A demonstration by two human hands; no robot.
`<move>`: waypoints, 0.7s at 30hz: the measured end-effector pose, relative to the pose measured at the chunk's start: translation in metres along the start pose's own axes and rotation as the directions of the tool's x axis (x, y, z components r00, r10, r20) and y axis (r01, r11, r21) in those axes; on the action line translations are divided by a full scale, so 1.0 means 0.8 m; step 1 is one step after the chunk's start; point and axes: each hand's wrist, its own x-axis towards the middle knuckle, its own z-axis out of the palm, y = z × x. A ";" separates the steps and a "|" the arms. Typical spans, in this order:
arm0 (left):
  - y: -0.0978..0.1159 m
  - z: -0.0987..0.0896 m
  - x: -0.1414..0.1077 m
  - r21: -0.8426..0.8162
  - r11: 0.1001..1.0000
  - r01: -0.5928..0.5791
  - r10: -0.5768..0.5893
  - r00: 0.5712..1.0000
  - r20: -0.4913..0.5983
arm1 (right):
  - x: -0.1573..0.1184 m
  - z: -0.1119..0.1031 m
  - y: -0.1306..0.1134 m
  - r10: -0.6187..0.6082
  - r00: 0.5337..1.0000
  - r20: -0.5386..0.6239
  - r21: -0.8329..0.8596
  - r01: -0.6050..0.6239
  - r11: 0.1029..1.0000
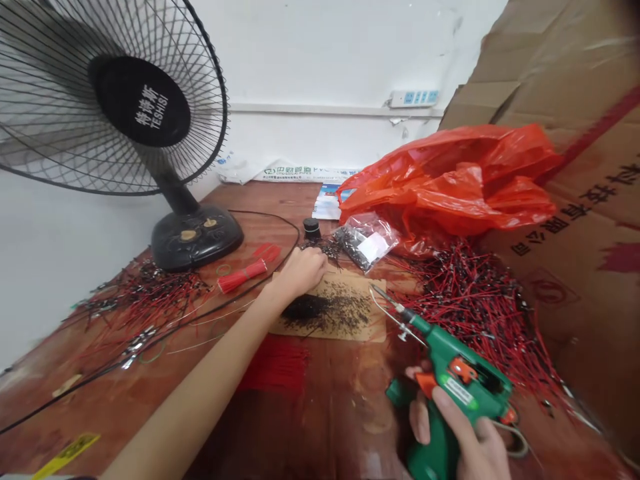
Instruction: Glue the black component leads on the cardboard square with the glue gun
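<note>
My right hand [465, 427] is wrapped around the grip of a green soldering gun [463, 373], with a finger at its orange trigger. The gun's metal tip and thin feed tube point up and left, over the right edge of a piece of brown cardboard [377, 327]. Many tiny black parts [345, 313] are scattered on that cardboard. My left hand [307, 267] reaches across to the cardboard's far edge, beside a small heap of black pieces [325, 248]. Its fingers are curled in, and whatever they pinch is hidden. Red wires [277, 367] lie in a row in front of the cardboard.
A black fan [197, 237] stands at the left, its cable [210, 317] crossing the table. Tangled red wires [480, 307] pile up at the right, beneath an orange plastic bag [460, 180]. A clear bag [367, 240], a black spool [311, 229] and a large carton [575, 267] are also there.
</note>
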 end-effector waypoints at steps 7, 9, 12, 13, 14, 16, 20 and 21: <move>0.005 0.002 -0.016 -0.003 0.977 0.212 -0.212 0.975 -0.064 | 0.003 0.007 -0.008 0.048 0.997 0.056 0.156 -0.056 0.986; 0.004 0.006 -0.016 -0.007 0.968 0.249 -0.249 0.966 -0.062 | 0.002 0.008 -0.009 0.043 0.998 0.049 0.186 -0.051 0.981; 0.005 0.010 -0.015 0.006 0.964 0.267 -0.266 0.963 -0.047 | 0.003 0.010 -0.012 0.026 0.998 0.052 0.207 -0.036 0.978; 0.006 0.010 -0.015 0.016 0.963 0.270 -0.269 0.962 -0.045 | 0.003 0.011 -0.012 0.017 0.999 0.050 0.217 -0.028 0.976; 0.008 0.010 -0.016 0.027 0.963 0.268 -0.267 0.963 -0.045 | 0.003 0.012 -0.013 0.012 0.999 0.039 0.224 -0.020 0.974; 0.013 0.007 -0.018 0.053 0.970 0.239 -0.236 0.971 -0.045 | 0.003 0.014 -0.014 0.001 1.000 -0.002 0.230 -0.001 0.973; 0.018 -0.001 -0.024 0.096 0.989 0.115 -0.113 0.993 -0.021 | 0.000 0.013 -0.014 -0.030 0.999 -0.022 0.213 0.034 0.976; 0.017 -0.002 -0.025 0.103 0.991 0.085 -0.085 0.996 -0.008 | -0.001 0.013 -0.013 -0.028 1.000 -0.013 0.218 0.031 0.975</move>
